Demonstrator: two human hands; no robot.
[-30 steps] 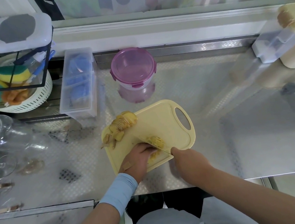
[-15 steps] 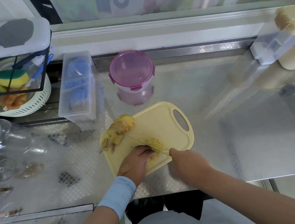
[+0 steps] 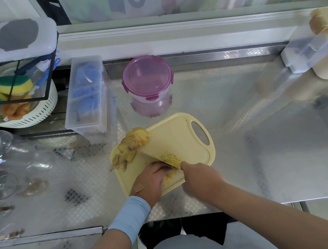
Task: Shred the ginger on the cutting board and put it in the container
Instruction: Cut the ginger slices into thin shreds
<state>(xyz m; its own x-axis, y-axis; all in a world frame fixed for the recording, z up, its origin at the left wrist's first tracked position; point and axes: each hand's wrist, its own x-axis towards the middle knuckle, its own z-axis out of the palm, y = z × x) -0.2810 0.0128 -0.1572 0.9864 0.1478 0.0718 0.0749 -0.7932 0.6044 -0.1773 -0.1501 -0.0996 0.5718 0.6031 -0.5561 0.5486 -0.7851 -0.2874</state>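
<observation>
Mid-shred: left hand (image 3: 152,180) clamps yellow ginger slices (image 3: 170,175), right hand (image 3: 200,180) grips pale knife (image 3: 155,158); few shreds (image 3: 170,158) cut, fanned ginger stack (image 3: 134,141) waiting, purple-lidded round plastic container (image 3: 148,79) closed.

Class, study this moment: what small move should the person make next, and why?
Probably a stroke of the knife down through the ginger under the left hand. The right hand holds the knife against that piece, few shreds lie past it, a pile of slices waits on the board, and the container is lidded.
</observation>
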